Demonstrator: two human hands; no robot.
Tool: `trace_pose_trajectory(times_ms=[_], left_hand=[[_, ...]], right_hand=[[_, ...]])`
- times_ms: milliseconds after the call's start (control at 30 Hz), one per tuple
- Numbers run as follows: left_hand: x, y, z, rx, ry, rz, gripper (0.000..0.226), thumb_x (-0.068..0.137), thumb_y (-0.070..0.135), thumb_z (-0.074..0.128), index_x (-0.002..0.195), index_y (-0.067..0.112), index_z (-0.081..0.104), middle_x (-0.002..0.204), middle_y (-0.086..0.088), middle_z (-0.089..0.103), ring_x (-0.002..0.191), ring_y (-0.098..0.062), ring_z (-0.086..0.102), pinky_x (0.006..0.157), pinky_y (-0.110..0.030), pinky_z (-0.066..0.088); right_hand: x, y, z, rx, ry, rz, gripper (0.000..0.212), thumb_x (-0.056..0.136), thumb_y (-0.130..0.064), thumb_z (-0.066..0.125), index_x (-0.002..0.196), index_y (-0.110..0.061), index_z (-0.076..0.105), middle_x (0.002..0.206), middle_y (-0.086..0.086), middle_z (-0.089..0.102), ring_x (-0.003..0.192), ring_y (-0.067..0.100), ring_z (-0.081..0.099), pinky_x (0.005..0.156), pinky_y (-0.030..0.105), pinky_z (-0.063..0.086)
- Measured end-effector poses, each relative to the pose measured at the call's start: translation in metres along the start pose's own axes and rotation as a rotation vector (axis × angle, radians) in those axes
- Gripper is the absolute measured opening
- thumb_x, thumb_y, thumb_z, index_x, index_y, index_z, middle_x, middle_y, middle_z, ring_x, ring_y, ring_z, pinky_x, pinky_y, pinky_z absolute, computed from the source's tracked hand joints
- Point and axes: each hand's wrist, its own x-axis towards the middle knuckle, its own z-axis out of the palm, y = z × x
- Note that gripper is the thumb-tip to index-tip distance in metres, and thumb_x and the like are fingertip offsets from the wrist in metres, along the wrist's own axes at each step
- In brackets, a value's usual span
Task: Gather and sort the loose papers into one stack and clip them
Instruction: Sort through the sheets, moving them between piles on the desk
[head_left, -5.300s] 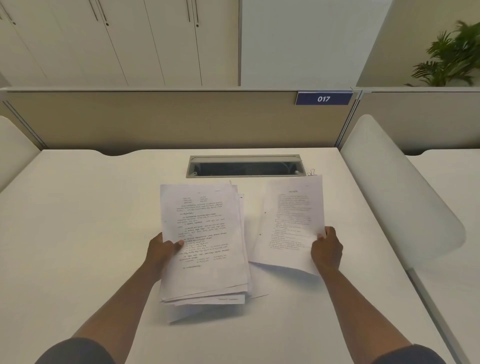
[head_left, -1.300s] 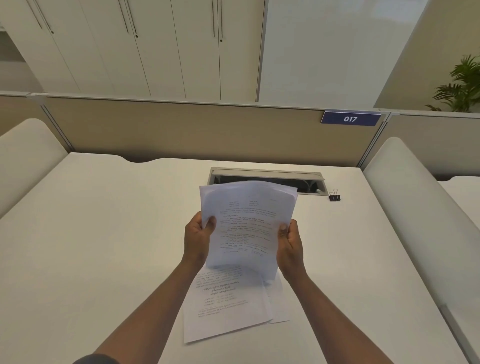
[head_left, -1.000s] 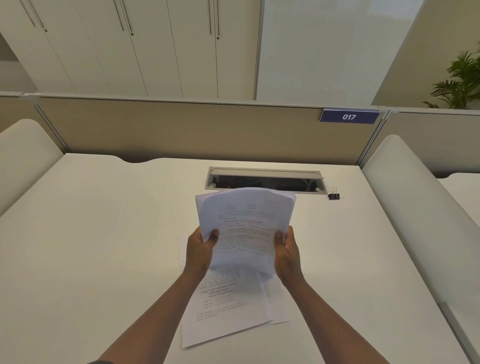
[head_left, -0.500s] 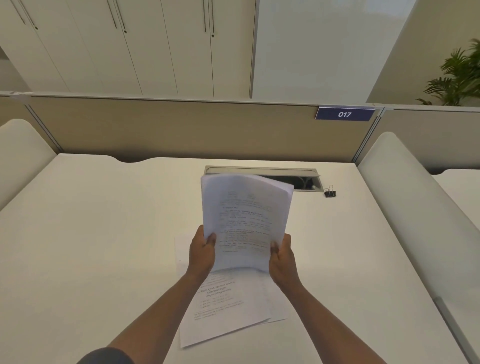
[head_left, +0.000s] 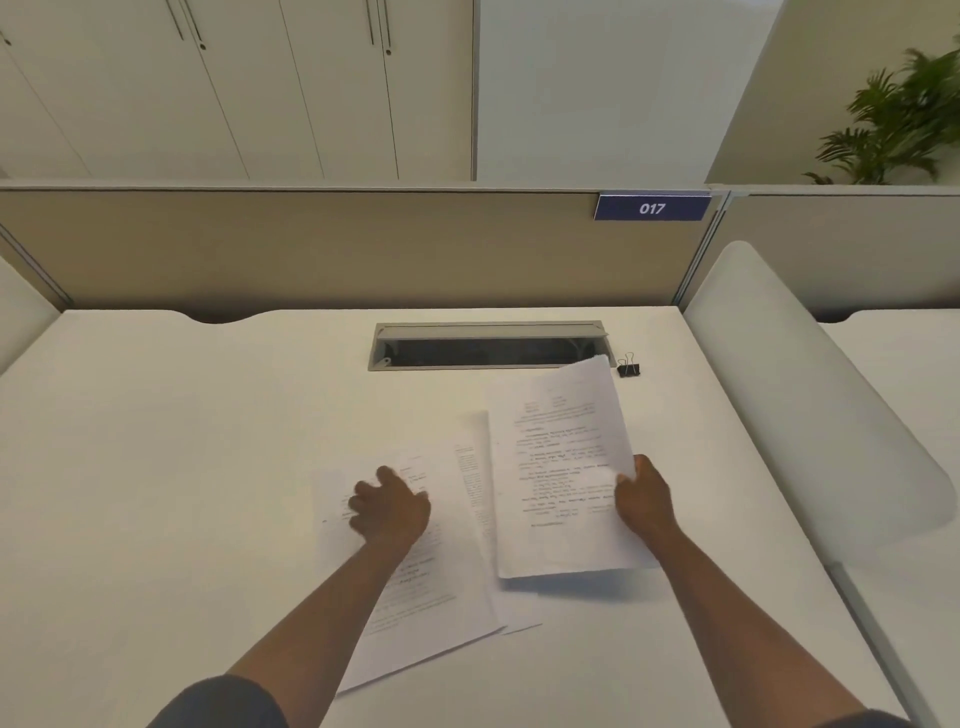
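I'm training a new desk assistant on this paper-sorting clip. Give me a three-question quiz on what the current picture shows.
1. True or false: the binder clip is already fastened on the papers.
2. Which hand holds the gathered stack? A) left hand B) right hand C) both
3. Fill in: the left hand is over the loose sheets lying on the ____.

Key:
1. False. It sits on the desk by the cable slot, apart from all paper.
2. B. The right hand grips the stack's right edge.
3. Desk.
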Motion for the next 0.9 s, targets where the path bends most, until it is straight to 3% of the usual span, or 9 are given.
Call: trace_pose_trajectory(times_ms=[133, 300, 467, 533, 633, 733, 800, 900], left_hand=[[0.007, -0.032, -0.007, 0.012, -0.058, -0.296, 0.084, 0.072, 0.046, 0.075, 0.128, 0.005, 0.028, 0.132, -0.024, 0.027, 0.122, -0.037, 0.030, 0.102, -0.048, 0.030], [0.013, -0.062, -0.010, 0.177, -0.084, -0.433, 0.101, 0.060, 0.059, 0.079, 0.125, -0.001, 0.031, 0.122, -0.018, 0.041, 0.110, -0.029, 0.040, 0.091, -0.036, 0.038], [0.012, -0.073, -0.016, 0.015, -0.060, -0.397, 0.085, 0.066, 0.033, 0.086, 0.123, 0.001, 0.032, 0.126, -0.021, 0.048, 0.121, -0.035, 0.047, 0.093, -0.043, 0.043], [0.010, -0.081, -0.021, -0.104, -0.042, -0.360, 0.076, 0.068, 0.020, 0.087, 0.119, -0.001, 0.035, 0.123, -0.022, 0.054, 0.117, -0.038, 0.054, 0.088, -0.042, 0.045], [0.008, -0.096, -0.030, -0.229, -0.007, -0.323, 0.062, 0.068, 0.009, 0.085, 0.113, -0.002, 0.045, 0.117, -0.022, 0.060, 0.109, -0.040, 0.060, 0.082, -0.041, 0.049], [0.007, -0.110, -0.036, -0.290, 0.012, -0.268, 0.051, 0.065, 0.012, 0.085, 0.106, 0.002, 0.057, 0.109, -0.018, 0.066, 0.100, -0.037, 0.063, 0.082, -0.041, 0.055], [0.006, -0.119, -0.039, -0.354, 0.018, -0.247, 0.042, 0.065, 0.012, 0.083, 0.103, 0.006, 0.064, 0.103, -0.014, 0.070, 0.093, -0.035, 0.065, 0.082, -0.041, 0.056], [0.002, -0.130, -0.044, -0.528, 0.013, -0.228, 0.031, 0.072, 0.007, 0.079, 0.101, 0.010, 0.067, 0.093, -0.010, 0.069, 0.087, -0.034, 0.065, 0.081, -0.038, 0.054]], right_hand=[[0.014, 0.021, -0.008, -0.074, -0.043, 0.068, 0.030, 0.090, -0.006, 0.046, 0.119, -0.001, 0.052, 0.122, 0.021, 0.061, 0.111, 0.037, 0.058, 0.090, 0.035, 0.044], [0.021, 0.034, -0.004, -0.178, -0.113, 0.110, 0.033, 0.089, -0.008, 0.044, 0.120, -0.001, 0.049, 0.122, 0.021, 0.060, 0.110, 0.038, 0.057, 0.089, 0.038, 0.046], [0.025, 0.034, -0.001, -0.305, -0.083, 0.137, 0.039, 0.089, -0.016, 0.049, 0.125, -0.001, 0.045, 0.124, 0.021, 0.057, 0.114, 0.039, 0.055, 0.093, 0.043, 0.045], [0.018, 0.031, 0.001, -0.449, 0.018, 0.109, 0.035, 0.089, -0.017, 0.052, 0.119, 0.000, 0.045, 0.120, 0.020, 0.055, 0.113, 0.038, 0.054, 0.092, 0.044, 0.044], [0.008, 0.022, 0.007, -0.749, 0.206, 0.025, 0.028, 0.084, -0.016, 0.054, 0.110, -0.004, 0.051, 0.105, 0.014, 0.055, 0.097, 0.034, 0.055, 0.083, 0.041, 0.042], [-0.004, 0.013, 0.026, -0.765, 0.283, -0.184, 0.029, 0.073, -0.004, 0.051, 0.100, -0.005, 0.061, 0.085, 0.015, 0.059, 0.076, 0.032, 0.058, 0.073, 0.040, 0.041], [-0.016, 0.003, 0.042, -0.728, 0.271, -0.319, 0.030, 0.068, -0.003, 0.053, 0.095, -0.007, 0.065, 0.077, 0.014, 0.060, 0.068, 0.032, 0.059, 0.067, 0.039, 0.042], [-0.035, -0.017, 0.066, -0.641, 0.079, -0.422, 0.029, 0.077, -0.005, 0.057, 0.105, -0.014, 0.063, 0.095, 0.009, 0.063, 0.087, 0.032, 0.060, 0.074, 0.041, 0.043]])
